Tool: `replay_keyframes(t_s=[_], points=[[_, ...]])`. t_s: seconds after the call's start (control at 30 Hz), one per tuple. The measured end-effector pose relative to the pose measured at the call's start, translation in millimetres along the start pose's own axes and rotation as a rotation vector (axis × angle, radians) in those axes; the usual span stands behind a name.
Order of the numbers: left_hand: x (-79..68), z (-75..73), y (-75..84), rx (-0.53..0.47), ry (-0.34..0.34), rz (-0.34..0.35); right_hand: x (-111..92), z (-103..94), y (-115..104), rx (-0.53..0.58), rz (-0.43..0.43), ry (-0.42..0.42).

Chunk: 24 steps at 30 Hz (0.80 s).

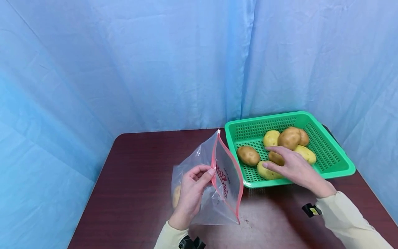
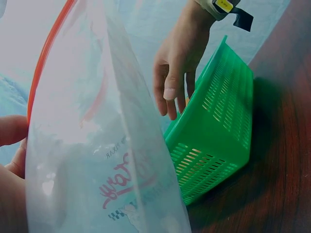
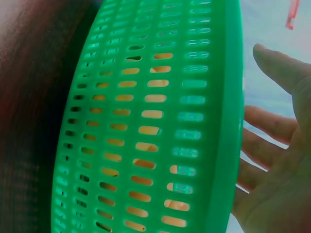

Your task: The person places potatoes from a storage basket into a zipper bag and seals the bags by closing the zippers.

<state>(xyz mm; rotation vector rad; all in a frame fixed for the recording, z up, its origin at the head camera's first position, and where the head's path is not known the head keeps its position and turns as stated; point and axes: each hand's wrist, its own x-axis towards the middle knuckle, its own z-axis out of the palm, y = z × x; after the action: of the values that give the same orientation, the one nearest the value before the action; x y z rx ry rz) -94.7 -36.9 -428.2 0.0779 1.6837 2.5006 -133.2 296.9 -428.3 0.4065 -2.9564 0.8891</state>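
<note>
My left hand (image 1: pixel 193 188) pinches the red-edged rim of a clear zip bag (image 1: pixel 202 207) between thumb and fingers; the bag's mouth gapes toward the right. Inside the bag, low on its left side, a potato (image 1: pixel 176 196) shows, partly covered by the hand. Over the green basket (image 1: pixel 337 166) hovers my right hand (image 1: pixel 296 167), thumb and fingers spread, holding nothing. Beneath and around it lie several potatoes, among them a yellow one (image 1: pixel 268 172) by the thumb and a brown one (image 1: pixel 248 155) at the left. In the right wrist view the basket's wall (image 3: pixel 160 126) hides the potatoes except through its slots.
The basket stands at the back right of a dark wood table (image 1: pixel 130 186), against a blue curtain (image 1: pixel 174 69). A white slider (image 1: pixel 219 131) sits at the top end of the bag's zip. Black straps (image 1: pixel 311 210) hang at both wrists.
</note>
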Motion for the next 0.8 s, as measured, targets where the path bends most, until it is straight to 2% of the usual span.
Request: replay_keyframes(t_s=[0.37,0.8], points=[[0.2,0.6,-0.3,0.007,0.003,-0.006,2,1.4,10,0.002,0.002,-0.079],[0.3,-0.1,-1.9,0.009,0.010,-0.003,8,6.2,24,-0.010,-0.021,-0.128]])
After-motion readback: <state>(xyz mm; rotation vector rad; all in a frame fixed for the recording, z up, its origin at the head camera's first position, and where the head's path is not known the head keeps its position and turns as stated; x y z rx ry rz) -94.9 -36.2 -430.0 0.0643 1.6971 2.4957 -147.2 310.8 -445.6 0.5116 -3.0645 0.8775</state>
